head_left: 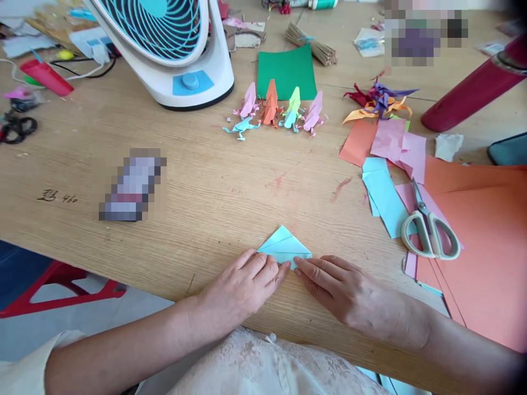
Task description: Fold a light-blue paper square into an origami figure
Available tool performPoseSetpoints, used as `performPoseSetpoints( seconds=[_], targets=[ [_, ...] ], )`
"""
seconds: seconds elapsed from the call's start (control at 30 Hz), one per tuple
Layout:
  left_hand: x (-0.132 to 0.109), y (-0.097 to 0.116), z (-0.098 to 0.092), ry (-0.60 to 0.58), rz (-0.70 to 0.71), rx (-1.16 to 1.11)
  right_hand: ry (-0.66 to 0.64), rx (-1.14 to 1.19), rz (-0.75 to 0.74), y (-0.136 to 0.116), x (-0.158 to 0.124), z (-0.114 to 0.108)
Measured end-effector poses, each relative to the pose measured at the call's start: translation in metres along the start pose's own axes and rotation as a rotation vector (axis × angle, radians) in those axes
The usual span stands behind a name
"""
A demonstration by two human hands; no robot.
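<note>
A light blue folded paper (284,246), triangular with its point away from me, lies near the front edge of the wooden table (197,208). My left hand (242,285) rests palm down with its fingertips pressed on the paper's near left edge. My right hand (341,288) lies flat beside it, its fingertips on the paper's near right corner. The fingers of both hands are stretched out and meet at the paper's lower edge.
Several folded paper frogs (280,109) stand in a row before a green sheet (287,71). A white and blue fan (173,49) stands behind left. Scissors (430,230) lie on coloured paper sheets (486,241) at right. A red bottle (473,90) lies at far right.
</note>
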State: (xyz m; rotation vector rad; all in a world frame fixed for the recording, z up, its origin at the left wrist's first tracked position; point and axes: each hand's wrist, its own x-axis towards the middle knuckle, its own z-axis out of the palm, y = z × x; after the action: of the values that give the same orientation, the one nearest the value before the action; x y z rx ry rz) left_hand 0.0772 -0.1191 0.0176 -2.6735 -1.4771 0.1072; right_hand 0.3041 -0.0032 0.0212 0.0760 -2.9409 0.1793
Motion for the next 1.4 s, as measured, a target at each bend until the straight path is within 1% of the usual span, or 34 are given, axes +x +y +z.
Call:
performPoseSetpoints(
  seconds=[0.1, 0.23, 0.37, 0.5, 0.57, 0.63, 0.73, 0.93, 1.1, 1.2, 1.23, 1.3, 1.4],
  targets=[
    [-0.002, 0.008, 0.003, -0.039, -0.036, 0.040, -0.022, -0.004, -0.032, 0.002, -0.004, 0.004],
    [-0.006, 0.018, 0.007, -0.004, -0.094, 0.112, -0.041, -0.051, -0.047, 0.001, -0.008, 0.009],
    [-0.007, 0.026, 0.008, 0.018, -0.180, 0.132, 0.024, -0.084, -0.033, -0.004, -0.009, 0.014],
    [-0.008, 0.031, 0.005, -0.015, -0.269, 0.139, 0.106, -0.078, -0.002, -0.006, -0.010, 0.020],
    [-0.009, 0.032, 0.003, -0.043, -0.317, 0.145, 0.123, -0.077, 0.001, -0.005, -0.011, 0.022],
    [-0.010, 0.033, 0.003, -0.068, -0.374, 0.140, 0.119, -0.072, -0.009, -0.004, -0.012, 0.023],
    [-0.010, 0.036, 0.005, -0.067, -0.442, 0.141, 0.099, -0.064, -0.029, -0.002, -0.013, 0.025],
    [-0.011, 0.039, 0.012, -0.058, -0.519, 0.118, 0.084, -0.093, -0.030, -0.002, -0.015, 0.026],
    [-0.008, 0.041, 0.011, -0.056, -0.573, 0.054, 0.008, -0.111, -0.018, -0.003, -0.012, 0.019],
    [-0.007, 0.042, 0.010, -0.066, -0.617, -0.003, -0.038, -0.086, 0.020, -0.005, -0.012, 0.017],
    [-0.006, 0.042, 0.010, -0.062, -0.626, -0.021, -0.032, -0.077, 0.045, -0.006, -0.012, 0.017],
    [-0.005, 0.039, 0.012, -0.039, -0.636, -0.051, -0.030, -0.068, 0.125, -0.010, -0.014, 0.019],
    [-0.003, 0.029, 0.014, 0.016, -0.621, -0.104, -0.061, -0.025, 0.221, -0.019, -0.014, 0.023]
  ],
)
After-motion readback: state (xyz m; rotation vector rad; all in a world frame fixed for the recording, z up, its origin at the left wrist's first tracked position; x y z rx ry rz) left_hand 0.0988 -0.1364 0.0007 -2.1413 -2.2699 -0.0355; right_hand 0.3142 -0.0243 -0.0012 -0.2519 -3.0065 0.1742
